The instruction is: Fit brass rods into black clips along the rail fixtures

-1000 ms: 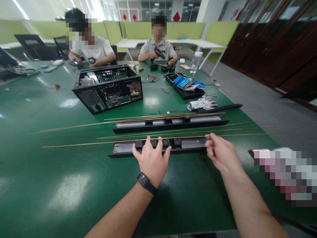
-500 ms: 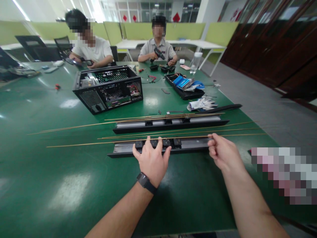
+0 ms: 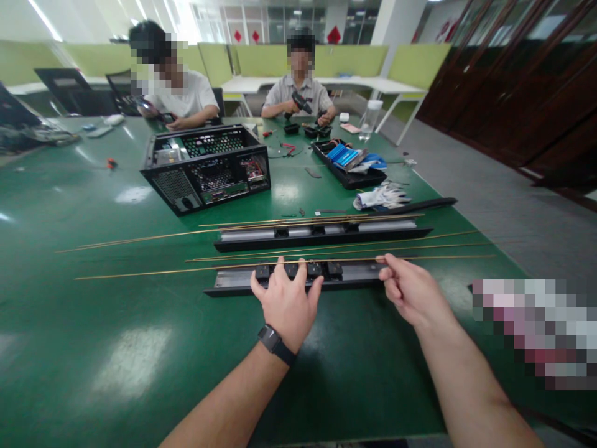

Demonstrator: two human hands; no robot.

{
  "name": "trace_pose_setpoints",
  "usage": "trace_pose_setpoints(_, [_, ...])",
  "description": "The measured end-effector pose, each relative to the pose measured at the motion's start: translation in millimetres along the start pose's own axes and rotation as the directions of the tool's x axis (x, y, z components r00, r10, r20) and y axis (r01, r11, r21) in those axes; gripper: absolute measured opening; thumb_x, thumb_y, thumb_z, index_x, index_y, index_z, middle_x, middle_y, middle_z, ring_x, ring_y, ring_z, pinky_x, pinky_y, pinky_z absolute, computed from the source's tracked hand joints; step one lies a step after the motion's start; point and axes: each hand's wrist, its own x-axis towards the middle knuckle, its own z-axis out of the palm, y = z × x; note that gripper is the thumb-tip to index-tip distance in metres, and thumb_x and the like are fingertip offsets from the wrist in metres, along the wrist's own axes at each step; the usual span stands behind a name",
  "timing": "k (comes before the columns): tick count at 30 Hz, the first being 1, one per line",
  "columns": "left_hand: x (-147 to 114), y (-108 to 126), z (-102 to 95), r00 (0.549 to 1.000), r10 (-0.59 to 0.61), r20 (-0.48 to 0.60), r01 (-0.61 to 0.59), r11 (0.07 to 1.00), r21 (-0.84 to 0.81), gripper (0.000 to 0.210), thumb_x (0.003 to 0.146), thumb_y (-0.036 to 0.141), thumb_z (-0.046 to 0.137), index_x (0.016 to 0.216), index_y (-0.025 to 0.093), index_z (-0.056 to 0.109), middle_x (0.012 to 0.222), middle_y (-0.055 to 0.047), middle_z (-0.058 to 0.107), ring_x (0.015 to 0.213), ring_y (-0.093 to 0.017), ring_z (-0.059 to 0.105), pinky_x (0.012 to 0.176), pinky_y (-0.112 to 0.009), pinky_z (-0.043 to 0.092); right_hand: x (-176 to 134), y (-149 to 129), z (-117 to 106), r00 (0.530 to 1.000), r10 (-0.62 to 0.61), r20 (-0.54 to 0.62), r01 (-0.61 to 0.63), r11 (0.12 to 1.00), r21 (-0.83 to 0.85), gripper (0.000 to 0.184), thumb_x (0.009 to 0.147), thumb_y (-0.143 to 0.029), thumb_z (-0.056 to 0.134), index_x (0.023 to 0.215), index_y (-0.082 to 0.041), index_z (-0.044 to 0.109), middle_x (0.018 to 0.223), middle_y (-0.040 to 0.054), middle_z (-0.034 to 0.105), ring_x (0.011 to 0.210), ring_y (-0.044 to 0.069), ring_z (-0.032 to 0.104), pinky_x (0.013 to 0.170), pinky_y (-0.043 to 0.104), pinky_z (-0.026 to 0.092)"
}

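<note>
Left hand [image 3: 285,298]: fingers spread across near channel [image 3: 359,272], not closed, probably for steadying.
Right hand [image 3: 410,289]: fingertips pinch thin rod [image 3: 186,270], perhaps for guiding.
Far channel [image 3: 321,239]: left hand's one o'clock.

Black square-faced watch [image 3: 269,338], dark strap [image 3: 286,356]

Lime-green partitions [image 3: 312,61] stand behind white desks [image 3: 357,83] at the back, with windows [image 3: 296,22] beyond and a white pillar [image 3: 394,28] nearby. Dark wooden cabinets [image 3: 517,93] line the right side, beside grey floor [image 3: 452,146].
</note>
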Motion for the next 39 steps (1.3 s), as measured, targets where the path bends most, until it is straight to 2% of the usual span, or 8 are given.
trace_pose_setpoints(7, [0.0, -0.4, 0.6, 1.0, 0.004, -0.002, -0.004, 1.0, 0.008, 0.046, 0.095, 0.055, 0.049, 0.131, 0.031, 0.063, 0.143, -0.018, 0.052, 0.118, -0.032, 0.058, 0.113, -0.067, 0.015, -4.3, 3.5, 5.7, 0.993, 0.046, 0.111, -0.05, 0.998, 0.037, 0.023, 0.084, -0.032, 0.07, 0.093, -0.012, 0.068, 0.057, 0.0005, 0.062, 0.029, 0.004, 0.033, 0.024, 0.014, 0.019])
trace_pose_setpoints(19, [-2.5, -2.5, -5.0, 0.999, 0.034, 0.023, -0.035, 0.999, 0.005, 0.044, 0.095, 0.051, 0.051, 0.133, 0.032, 0.061, 0.146, -0.018, 0.049, 0.118, -0.032, 0.059, 0.113, -0.068, 0.014, -4.3, 5.3, 6.1, 0.995, 0.005, 0.098, -0.007, 1.0, 0.017, 0.026, 0.082, -0.037, 0.073, 0.091, -0.013, 0.067, 0.056, -0.0007, 0.061, 0.028, 0.004, 0.035, 0.024, 0.014, 0.02])
trace_pose_setpoints(27, [-7.8, -8.5, -14.1, 0.994, 0.08, 0.069, -0.082, 0.996, 0.021, 0.041, 0.096, 0.044, 0.053, 0.137, 0.039, 0.056, 0.144, -0.016, 0.052, 0.119, -0.03, 0.059, 0.113, -0.069, 0.013, -4.8, 5.1, 6.6, 0.996, -0.001, 0.085, 0.001, 1.0, 0.006, 0.027, 0.082, -0.038, 0.072, 0.091, -0.013, 0.067, 0.055, -0.001, 0.06, 0.028, 0.004, 0.035, 0.025, 0.014, 0.019])
trace_pose_setpoints(39, [-11.3, -11.7, -35.0, 0.993, 0.098, 0.068, -0.099, 0.995, 0.022, 0.032, 0.096, 0.038, 0.052, 0.126, 0.039, 0.064, 0.134, -0.01, 0.058, 0.118, -0.03, 0.056, 0.112, -0.064, 0.02, -4.4, 5.4, 6.6, 0.996, -0.001, 0.085, 0.0, 1.0, 0.009, 0.027, 0.082, -0.039, 0.072, 0.091, -0.014, 0.066, 0.055, -0.0012, 0.06, 0.027, 0.004, 0.035, 0.025, 0.014, 0.019])
